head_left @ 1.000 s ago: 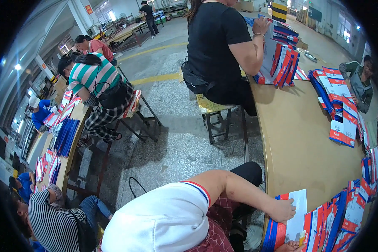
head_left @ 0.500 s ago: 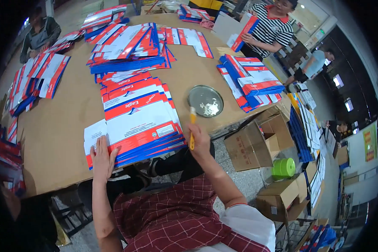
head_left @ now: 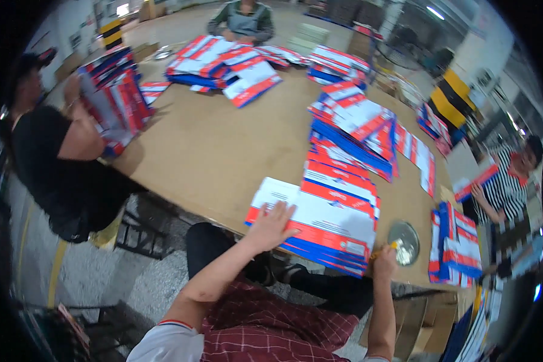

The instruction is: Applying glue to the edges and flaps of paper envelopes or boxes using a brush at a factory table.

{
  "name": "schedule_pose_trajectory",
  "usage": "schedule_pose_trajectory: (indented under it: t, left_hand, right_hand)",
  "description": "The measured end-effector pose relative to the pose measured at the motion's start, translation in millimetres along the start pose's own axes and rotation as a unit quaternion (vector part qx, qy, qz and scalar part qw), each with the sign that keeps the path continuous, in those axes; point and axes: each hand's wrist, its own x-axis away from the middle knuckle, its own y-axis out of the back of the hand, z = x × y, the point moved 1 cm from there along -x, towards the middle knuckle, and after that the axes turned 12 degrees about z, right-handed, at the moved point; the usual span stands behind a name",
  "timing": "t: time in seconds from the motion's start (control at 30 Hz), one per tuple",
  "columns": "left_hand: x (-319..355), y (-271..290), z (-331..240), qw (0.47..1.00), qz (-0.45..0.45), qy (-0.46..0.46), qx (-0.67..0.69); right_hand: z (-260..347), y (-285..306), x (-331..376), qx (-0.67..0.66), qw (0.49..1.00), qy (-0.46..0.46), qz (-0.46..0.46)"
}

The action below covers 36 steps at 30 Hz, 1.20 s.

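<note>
From where I watch, the job looks partway along, as I judge it. The fan of flat cartons (head_left: 338, 208), printed red, white and blue, lies at the near edge of the table (head_left: 223, 148), right in front of me, its sheets overlapped so that a stepped row of blue edges faces my lap. So the laying-out seems done. Whether those edges carry any of the white paste (head_left: 406, 251) is too small for me to tell, so I count the brushing as unproven and the folding as left, since the top carton lies flat. Beyond the fan, a loose heap (head_left: 359, 120) of similar cartons rests against its far end; I can't say whether those are finished or waiting.

My left grip (head_left: 271, 228) is spread, fingers apart, laid flat on the left end of the top carton and pinching nothing. My right grip (head_left: 385, 263) is closed round the yellow handle of a brush (head_left: 394, 245), just off the fan's right corner. The brush head sits at the near-left rim of the round dish (head_left: 402, 231); blur hides whether its bristles touch the paste.
</note>
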Motion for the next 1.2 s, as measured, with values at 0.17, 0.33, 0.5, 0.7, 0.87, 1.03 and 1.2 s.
schedule_pose_trajectory:
  t: [0.17,0.33,0.5,0.7,0.87,1.03,1.2]
  left_hand:
    - [8.3,3.7,9.8,0.999,-0.04,0.01,-0.027]
    - [1.8,14.9,13.4,0.998,-0.002,0.02,-0.056]
    - [2.2,17.5,8.5,0.998,0.001,0.013,-0.054]
    - [-0.7,14.8,1.7,0.996,-0.029,-0.011,-0.086]
    - [17.5,36.3,15.3,0.996,-0.082,0.013,0.017]
    - [27.3,32.6,62.4,0.896,-0.088,0.16,0.406]
    - [29.6,14.9,71.2,0.94,-0.123,0.136,0.286]
  right_hand:
    - [12.4,7.8,-16.4,-0.057,0.993,0.1,0.006]
    - [27.4,13.6,-32.7,-0.038,0.984,0.036,0.17]
    - [24.8,61.2,-29.5,-0.071,0.987,0.041,0.139]
    - [45.1,88.9,-58.1,-0.516,0.825,0.027,0.23]
    - [66.2,53.5,-96.5,-0.58,0.76,-0.019,0.293]
    - [61.3,33.7,-115.4,-0.664,0.64,-0.143,0.36]
    - [72.6,63.7,-115.4,-0.753,0.413,-0.138,0.493]
